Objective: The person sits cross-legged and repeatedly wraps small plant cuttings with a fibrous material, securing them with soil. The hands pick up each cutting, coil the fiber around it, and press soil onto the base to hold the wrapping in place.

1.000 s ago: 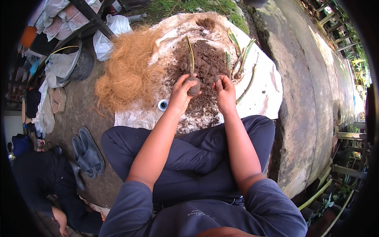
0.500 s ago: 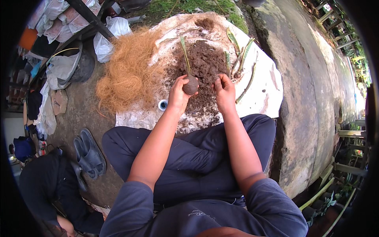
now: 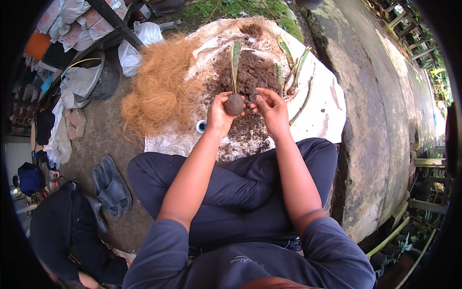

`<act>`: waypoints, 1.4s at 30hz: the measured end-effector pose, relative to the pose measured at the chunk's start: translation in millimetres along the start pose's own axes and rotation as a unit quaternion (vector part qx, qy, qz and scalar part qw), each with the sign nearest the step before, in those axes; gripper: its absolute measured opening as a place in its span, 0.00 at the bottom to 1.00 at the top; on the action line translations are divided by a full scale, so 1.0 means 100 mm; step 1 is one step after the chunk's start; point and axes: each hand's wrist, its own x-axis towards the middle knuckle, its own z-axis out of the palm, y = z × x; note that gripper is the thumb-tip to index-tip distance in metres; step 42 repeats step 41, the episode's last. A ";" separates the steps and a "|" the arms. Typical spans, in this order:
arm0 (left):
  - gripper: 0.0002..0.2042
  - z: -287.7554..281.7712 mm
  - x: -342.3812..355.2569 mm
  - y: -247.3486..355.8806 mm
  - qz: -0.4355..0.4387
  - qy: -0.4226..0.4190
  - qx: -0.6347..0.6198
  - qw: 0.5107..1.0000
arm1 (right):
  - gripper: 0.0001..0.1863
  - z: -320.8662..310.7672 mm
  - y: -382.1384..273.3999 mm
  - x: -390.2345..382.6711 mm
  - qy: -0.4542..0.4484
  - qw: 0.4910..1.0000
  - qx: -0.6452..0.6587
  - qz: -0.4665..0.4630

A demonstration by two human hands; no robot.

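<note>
A round ball of dark soil [image 3: 234,105] sits in my left hand [image 3: 220,115], whose fingers wrap around it. From its top a striped, sword-shaped plant leaf [image 3: 235,62] stands upright. My right hand [image 3: 273,110] is just right of the ball, thumb and fingers bent together in a pinch; what lies between them is too small to make out. Beyond both hands, a heap of loose brown soil [image 3: 255,72] spreads over a white sheet [image 3: 323,103]. Several similar leafy cuttings [image 3: 302,65] lie to the right of the soil.
Tangled orange-brown fibre [image 3: 161,91] is piled on the left. A small roll [image 3: 201,126] stands near my left forearm. Grey sandals [image 3: 112,185] rest on the ground, near another person in dark clothes [image 3: 72,231]. A concrete ledge [image 3: 370,120] runs along the right.
My right hand has moved left, closer to the soil ball. The ball has shifted slightly right, and its leaf has turned to show its broad face.
</note>
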 end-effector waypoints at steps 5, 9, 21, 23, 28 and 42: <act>0.19 0.05 -0.02 0.03 -0.026 -0.001 -0.008 1.000 | 0.12 -0.09 -0.01 -0.03 -0.003 0.999 0.016 0.032; 0.21 0.08 -0.05 0.02 -0.030 0.020 0.035 0.999 | 0.13 -0.15 0.07 -0.03 -0.015 0.996 0.076 0.053; 0.25 0.15 -0.11 -0.06 -0.020 -0.025 0.067 0.997 | 0.09 -0.01 0.09 -0.04 -0.017 0.992 0.123 0.020; 0.24 0.20 -0.16 -0.08 -0.005 -0.044 0.093 0.995 | 0.09 -0.01 0.08 -0.04 -0.012 0.994 0.107 0.006; 0.18 0.20 -0.14 -0.15 0.020 -0.070 0.117 0.990 | 0.08 -0.01 0.04 -0.05 -0.008 0.999 0.035 0.001; 0.16 0.29 -0.17 -0.14 0.041 -0.044 0.208 0.976 | 0.11 -0.13 0.10 0.00 -0.048 0.996 0.075 0.029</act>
